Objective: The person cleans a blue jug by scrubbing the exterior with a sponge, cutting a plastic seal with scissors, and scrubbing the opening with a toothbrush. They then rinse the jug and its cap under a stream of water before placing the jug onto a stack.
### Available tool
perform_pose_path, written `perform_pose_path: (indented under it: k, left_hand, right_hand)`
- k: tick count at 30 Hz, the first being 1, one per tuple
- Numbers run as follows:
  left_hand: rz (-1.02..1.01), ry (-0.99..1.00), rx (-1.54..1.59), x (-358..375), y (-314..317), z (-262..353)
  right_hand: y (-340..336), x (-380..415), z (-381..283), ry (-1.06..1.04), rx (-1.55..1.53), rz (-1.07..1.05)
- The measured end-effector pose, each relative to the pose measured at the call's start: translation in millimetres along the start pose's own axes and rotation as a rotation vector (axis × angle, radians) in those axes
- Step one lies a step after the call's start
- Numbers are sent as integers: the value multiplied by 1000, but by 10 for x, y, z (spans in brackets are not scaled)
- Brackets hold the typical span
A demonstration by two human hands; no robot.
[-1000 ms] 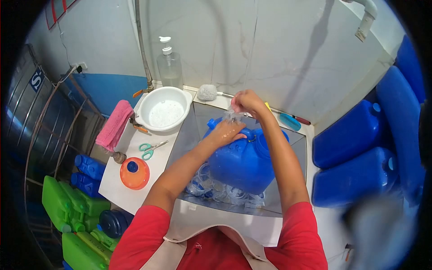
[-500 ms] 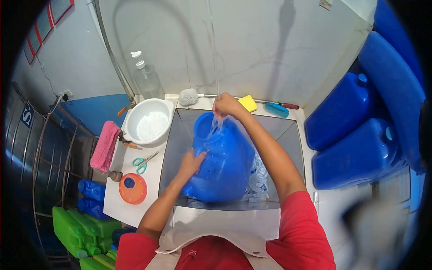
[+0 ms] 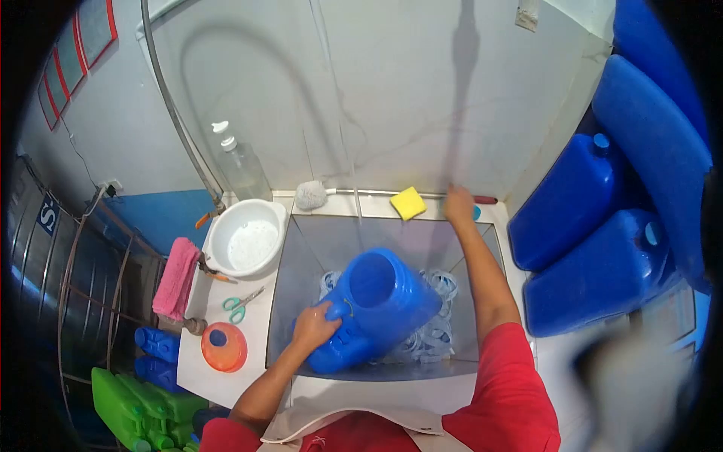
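A blue plastic jug [image 3: 376, 301] leans in the sink [image 3: 301, 248], its wide round mouth turned up toward me. My left hand [image 3: 315, 328] is closed around the handle at its left side. At the back ledge, my right hand [image 3: 458, 205] covers most of a blue brush [image 3: 477, 213]; only the brush's right end shows. Motion and the hand's own back hide those fingers. Left of that hand lies a yellow sponge [image 3: 408, 203]. Pale strips or rings [image 3: 429, 339] lie in the sink under and behind the jug. A thin stream of water [image 3: 357, 203] falls from above.
A white basin [image 3: 245, 237], teal-handled scissors [image 3: 239, 307] and an orange container [image 3: 224, 348] stand on the left counter. A long-handled brush [image 3: 310, 194] rests along the back ledge, near a pump bottle [image 3: 242, 169]. Large blue jugs [image 3: 595, 271] stand at the right.
My right hand has left the water stream and jug mouth and moved right to the brush. My left hand has shifted to the handle, and the jug is tilted with its mouth more toward me.
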State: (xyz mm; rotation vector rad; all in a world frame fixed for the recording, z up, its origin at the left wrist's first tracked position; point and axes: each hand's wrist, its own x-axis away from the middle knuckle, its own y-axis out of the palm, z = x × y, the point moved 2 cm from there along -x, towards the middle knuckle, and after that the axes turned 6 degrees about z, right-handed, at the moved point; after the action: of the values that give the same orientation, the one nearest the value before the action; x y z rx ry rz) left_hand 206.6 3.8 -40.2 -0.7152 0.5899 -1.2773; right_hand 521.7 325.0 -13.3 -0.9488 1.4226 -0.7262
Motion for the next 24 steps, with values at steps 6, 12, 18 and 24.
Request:
perform_pose_path:
  k: [6,12,18,24]
  left_hand:
    - [19,64,66,237,-580,392]
    - [197,-219,335,874,-1867,700]
    - [365,-341,597,1429,-2136,407]
    - [446,-388,749,1560,-2207,0]
  right_hand:
    - [-182,493,523,14,46,-111]
    - [-372,306,143,163,-735,-78]
    - [24,1350,-985,911,-1774,-1047]
    - [-100,2638,-1344,755,-1173,-1257]
